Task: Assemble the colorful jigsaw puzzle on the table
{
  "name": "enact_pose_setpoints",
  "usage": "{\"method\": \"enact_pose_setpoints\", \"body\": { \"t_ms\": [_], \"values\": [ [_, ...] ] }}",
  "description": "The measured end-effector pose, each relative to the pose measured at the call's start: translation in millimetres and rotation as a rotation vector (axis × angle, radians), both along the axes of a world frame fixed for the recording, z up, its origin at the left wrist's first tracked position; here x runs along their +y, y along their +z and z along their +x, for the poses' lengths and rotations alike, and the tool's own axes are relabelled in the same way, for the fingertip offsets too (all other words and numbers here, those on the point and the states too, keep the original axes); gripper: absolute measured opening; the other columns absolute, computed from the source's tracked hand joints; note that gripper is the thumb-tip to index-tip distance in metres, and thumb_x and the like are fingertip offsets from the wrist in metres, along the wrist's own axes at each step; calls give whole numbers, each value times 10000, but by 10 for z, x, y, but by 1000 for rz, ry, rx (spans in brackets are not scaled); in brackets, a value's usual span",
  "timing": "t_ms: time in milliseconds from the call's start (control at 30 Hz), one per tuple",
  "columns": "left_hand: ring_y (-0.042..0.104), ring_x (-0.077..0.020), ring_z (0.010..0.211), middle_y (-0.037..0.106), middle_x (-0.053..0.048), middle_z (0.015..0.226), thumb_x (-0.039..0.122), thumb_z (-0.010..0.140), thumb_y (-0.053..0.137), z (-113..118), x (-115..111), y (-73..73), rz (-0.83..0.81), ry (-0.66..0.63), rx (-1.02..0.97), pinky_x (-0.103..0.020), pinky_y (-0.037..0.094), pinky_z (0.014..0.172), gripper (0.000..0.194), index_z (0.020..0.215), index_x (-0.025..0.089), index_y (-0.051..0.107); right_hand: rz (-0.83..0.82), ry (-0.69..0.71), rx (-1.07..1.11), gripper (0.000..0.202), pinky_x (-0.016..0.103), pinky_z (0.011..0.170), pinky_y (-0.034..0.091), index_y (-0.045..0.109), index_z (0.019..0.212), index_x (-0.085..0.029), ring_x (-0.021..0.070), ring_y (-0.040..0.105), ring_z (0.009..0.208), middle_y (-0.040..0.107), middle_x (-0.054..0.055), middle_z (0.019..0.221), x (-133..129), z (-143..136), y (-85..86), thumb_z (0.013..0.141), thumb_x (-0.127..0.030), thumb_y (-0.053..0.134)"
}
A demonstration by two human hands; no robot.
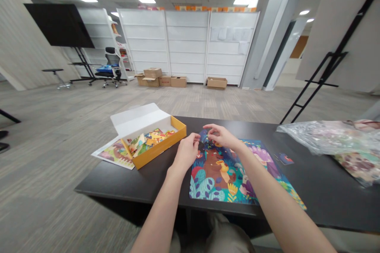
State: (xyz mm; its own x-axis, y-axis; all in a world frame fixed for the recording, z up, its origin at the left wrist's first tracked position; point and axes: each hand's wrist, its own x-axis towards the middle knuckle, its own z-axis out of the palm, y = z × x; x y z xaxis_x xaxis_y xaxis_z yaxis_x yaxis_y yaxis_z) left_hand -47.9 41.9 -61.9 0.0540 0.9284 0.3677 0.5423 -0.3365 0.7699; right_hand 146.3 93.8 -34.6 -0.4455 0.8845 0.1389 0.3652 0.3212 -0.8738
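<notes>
A colourful jigsaw puzzle (219, 170) with a bear, a rabbit and plants lies on the black table. At its upper left corner is a dark blue puzzle piece (203, 133), between my hands. My left hand (189, 148) is closed, its fingertips bent against the piece's left side. From the right, my right hand (222, 135) reaches over the puzzle with thumb and fingers closed at the piece and the index finger stretched above it. Fingers partly cover the piece, so its outline is hard to make out. Loose puzzle pieces (285, 159) lie right of the puzzle.
An open yellow box (160, 151) of puzzle pieces stands left on the black table (133, 184), partly over a printed picture sheet (114, 154). Clear plastic wrapping (323, 136) covers the right side. Beyond are cardboard boxes (152, 78), a chair (109, 69) and a whiteboard stand (323, 71).
</notes>
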Motion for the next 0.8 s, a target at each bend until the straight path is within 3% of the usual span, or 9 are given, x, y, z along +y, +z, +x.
{"method": "enact_pose_setpoints", "body": {
  "t_ms": [200,300,433,533,800],
  "values": [
    [730,-204,955,761,-92,1035,31,880,491,29,-39,90,-24,-49,0,-331,566,912,295,1066,181,665,13,-44,-2,240,227,583,507,624,968,-176,115,607,614,680,-13,734,64,26,-64,766,-278,704],
    [700,-199,1024,740,-86,1122,44,899,474,27,-81,128,-20,-56,125,-330,540,959,334,1150,186,643,4,-76,12,228,218,562,483,610,852,-173,121,609,610,679,-9,679,131,78,-120,735,-310,750],
    [577,-249,1233,659,-111,1294,134,937,492,31,-143,125,40,0,455,-405,464,1061,330,1247,173,598,-31,-144,-18,257,222,560,485,621,842,-176,129,618,591,685,-9,642,180,160,-163,701,-315,786],
    [494,-286,1332,583,-127,1410,227,971,489,48,-181,103,31,-32,647,-466,441,1072,347,1307,176,562,-27,-170,-65,218,231,588,505,641,834,-173,143,646,625,700,4,657,206,208,-187,705,-282,777],
    [506,-261,1322,615,-108,1371,289,992,477,63,-194,127,-3,-63,727,-433,419,1078,302,1253,191,594,104,-275,-303,136,256,674,533,709,834,-167,160,686,699,733,27,735,268,215,-260,733,-247,750]
  ]
}}
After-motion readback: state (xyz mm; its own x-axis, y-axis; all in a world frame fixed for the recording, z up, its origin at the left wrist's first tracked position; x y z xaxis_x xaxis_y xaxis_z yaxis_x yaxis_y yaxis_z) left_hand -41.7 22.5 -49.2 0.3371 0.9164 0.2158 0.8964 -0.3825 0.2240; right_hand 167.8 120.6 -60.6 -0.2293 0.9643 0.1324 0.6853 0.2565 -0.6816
